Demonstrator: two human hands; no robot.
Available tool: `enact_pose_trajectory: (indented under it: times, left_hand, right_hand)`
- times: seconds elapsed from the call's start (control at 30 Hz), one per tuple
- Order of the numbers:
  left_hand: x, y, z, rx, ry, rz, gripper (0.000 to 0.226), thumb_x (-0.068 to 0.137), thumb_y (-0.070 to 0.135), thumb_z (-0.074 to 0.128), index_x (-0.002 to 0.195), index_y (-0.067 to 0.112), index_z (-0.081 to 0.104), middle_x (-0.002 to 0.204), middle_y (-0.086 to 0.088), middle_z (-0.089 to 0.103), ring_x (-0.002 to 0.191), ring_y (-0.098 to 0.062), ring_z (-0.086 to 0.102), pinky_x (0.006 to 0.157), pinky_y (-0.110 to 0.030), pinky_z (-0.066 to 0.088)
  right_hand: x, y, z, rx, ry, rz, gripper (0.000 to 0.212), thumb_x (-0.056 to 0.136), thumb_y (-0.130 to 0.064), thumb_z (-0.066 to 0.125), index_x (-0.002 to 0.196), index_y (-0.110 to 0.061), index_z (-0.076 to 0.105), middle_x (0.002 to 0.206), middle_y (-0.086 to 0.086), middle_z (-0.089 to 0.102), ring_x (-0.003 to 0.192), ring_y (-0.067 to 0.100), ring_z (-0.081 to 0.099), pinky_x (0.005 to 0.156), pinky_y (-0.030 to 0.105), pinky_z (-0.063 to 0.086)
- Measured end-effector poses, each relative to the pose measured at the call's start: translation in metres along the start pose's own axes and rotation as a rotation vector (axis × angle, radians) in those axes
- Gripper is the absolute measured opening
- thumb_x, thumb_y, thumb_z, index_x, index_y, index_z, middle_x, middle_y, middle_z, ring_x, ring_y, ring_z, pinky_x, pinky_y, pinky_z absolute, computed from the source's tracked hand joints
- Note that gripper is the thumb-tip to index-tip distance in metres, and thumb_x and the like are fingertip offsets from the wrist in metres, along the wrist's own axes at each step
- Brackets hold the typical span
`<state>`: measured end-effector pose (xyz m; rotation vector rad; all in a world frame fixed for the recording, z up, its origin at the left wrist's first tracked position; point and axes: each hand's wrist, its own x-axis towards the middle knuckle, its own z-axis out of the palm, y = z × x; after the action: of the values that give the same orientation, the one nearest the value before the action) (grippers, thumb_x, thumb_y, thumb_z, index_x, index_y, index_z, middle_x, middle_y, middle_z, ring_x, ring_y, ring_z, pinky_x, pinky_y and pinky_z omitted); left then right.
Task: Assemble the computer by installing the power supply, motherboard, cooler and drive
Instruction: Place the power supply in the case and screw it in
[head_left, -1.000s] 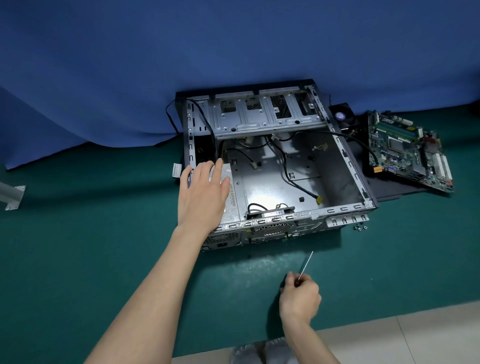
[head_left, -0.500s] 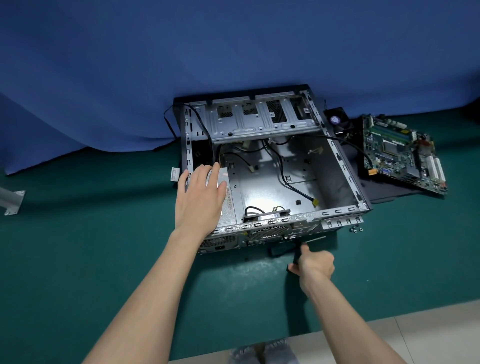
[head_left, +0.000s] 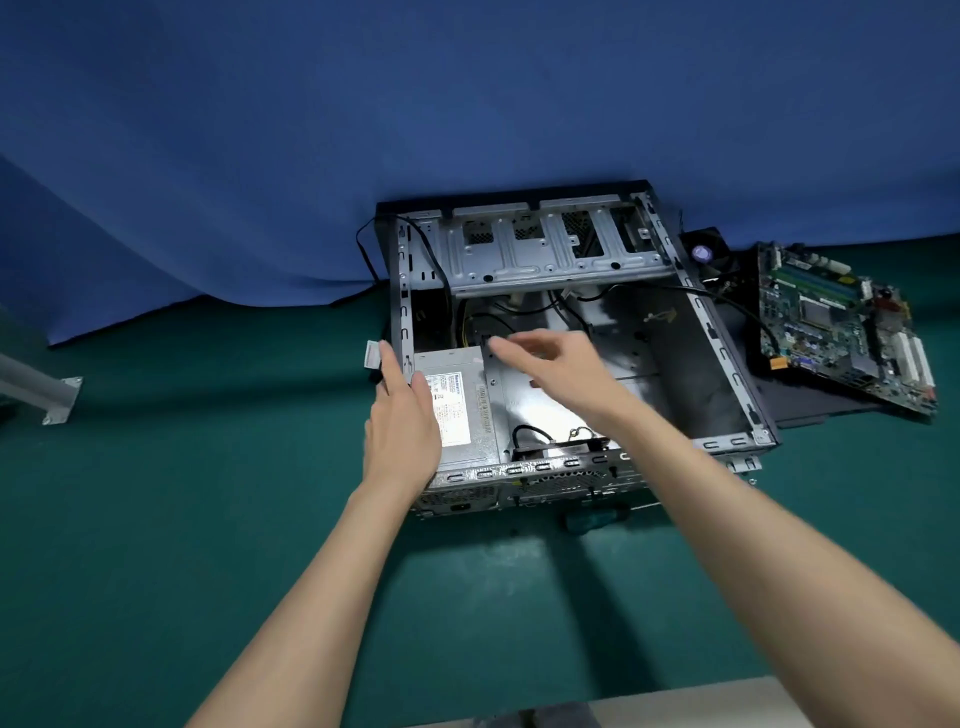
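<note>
The power-supply step is in hand: the PSU (head_left: 460, 410) sits in the near-left corner of the case (head_left: 727, 364). The left hand (head_left: 402, 421) lies flat and open at its outer edge. The right hand (head_left: 553, 369) reaches over its inner end, blurred, fingers loose and seemingly empty. Next it wants squaring and then screws; the screwdriver (head_left: 592, 519) lies just in front.

Worn on the head, wide-angle — looks forward and down at the open computer case (head_left: 670, 364) on the green mat (head_left: 156, 519), near, blue backdrop (head_left: 467, 104) filling the upper half.
</note>
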<state>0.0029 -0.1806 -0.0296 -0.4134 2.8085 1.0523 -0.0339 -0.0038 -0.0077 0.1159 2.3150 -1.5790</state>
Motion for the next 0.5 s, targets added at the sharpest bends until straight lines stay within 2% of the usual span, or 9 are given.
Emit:
enact_pose_trajectory:
  times: [0.07, 0.13, 0.17, 0.23, 0.33, 0.43, 0.5]
  left_hand:
    - [0.002, -0.002, 0.000, 0.033, 0.009, 0.011, 0.054, 0.103, 0.031, 0.018, 0.152, 0.022, -0.005, 0.125, -0.017, 0.053, 0.106, -0.040, 0.049, 0.091, -0.046, 0.035]
    - [0.003, -0.003, 0.001, 0.057, 0.017, 0.012, 0.054, 0.103, 0.031, 0.017, 0.152, 0.022, -0.004, 0.126, -0.016, 0.053, 0.106, -0.040, 0.049, 0.091, -0.046, 0.035]
    - [0.004, -0.003, 0.003, 0.067, 0.023, 0.011, 0.054, 0.103, 0.031, 0.017, 0.152, 0.022, -0.004, 0.129, -0.015, 0.052, 0.108, -0.040, 0.049, 0.092, -0.046, 0.034]
    - [0.006, -0.002, 0.004, 0.085, 0.027, 0.014, 0.054, 0.103, 0.031, 0.017, 0.152, 0.021, -0.005, 0.132, -0.013, 0.050, 0.111, -0.039, 0.048, 0.093, -0.045, 0.034]
    - [0.008, -0.003, 0.006, 0.101, 0.044, 0.030, 0.054, 0.103, 0.029, 0.017, 0.152, 0.020, -0.005, 0.127, -0.014, 0.053, 0.108, -0.038, 0.049, 0.091, -0.044, 0.034]
    - [0.007, -0.004, 0.006, 0.118, 0.060, 0.034, 0.054, 0.103, 0.028, 0.017, 0.152, 0.019, -0.005, 0.124, -0.013, 0.054, 0.106, -0.037, 0.050, 0.090, -0.044, 0.034]
    - [0.008, -0.004, 0.007, 0.119, 0.058, 0.029, 0.054, 0.103, 0.028, 0.017, 0.152, 0.019, -0.006, 0.125, -0.012, 0.054, 0.106, -0.037, 0.050, 0.091, -0.043, 0.034]
  right_hand:
    - [0.030, 0.009, 0.010, -0.041, -0.208, 0.106, 0.086, 0.075, -0.058, 0.072, 0.141, -0.010, 0.045, 0.138, -0.001, 0.052, 0.124, 0.013, 0.049, 0.100, 0.025, 0.038]
    - [0.050, 0.015, 0.015, -0.077, -0.368, 0.175, 0.097, 0.065, -0.065, 0.075, 0.141, -0.013, 0.045, 0.141, -0.003, 0.050, 0.125, 0.010, 0.047, 0.099, 0.025, 0.038]
    - [0.058, 0.017, 0.016, -0.080, -0.444, 0.203, 0.094, 0.062, -0.068, 0.076, 0.136, -0.016, 0.052, 0.137, -0.007, 0.055, 0.124, 0.008, 0.048, 0.102, 0.029, 0.039]
    - [0.068, 0.019, 0.018, -0.084, -0.558, 0.232, 0.075, 0.059, -0.067, 0.077, 0.120, -0.026, 0.065, 0.124, -0.015, 0.064, 0.122, 0.003, 0.050, 0.106, 0.039, 0.039]
    - [0.075, 0.024, 0.021, -0.025, -0.622, 0.263, 0.051, 0.059, -0.062, 0.079, 0.102, -0.037, 0.069, 0.128, -0.019, 0.060, 0.127, 0.003, 0.044, 0.108, 0.046, 0.034]
    - [0.078, 0.024, 0.025, -0.007, -0.624, 0.252, 0.029, 0.056, -0.060, 0.079, 0.072, -0.036, 0.076, 0.112, -0.020, 0.066, 0.118, 0.004, 0.049, 0.099, 0.045, 0.041]
    - [0.077, 0.020, 0.024, -0.038, -0.645, 0.240, 0.025, 0.056, -0.060, 0.078, 0.064, -0.036, 0.076, 0.107, -0.018, 0.069, 0.113, 0.006, 0.052, 0.093, 0.043, 0.044]
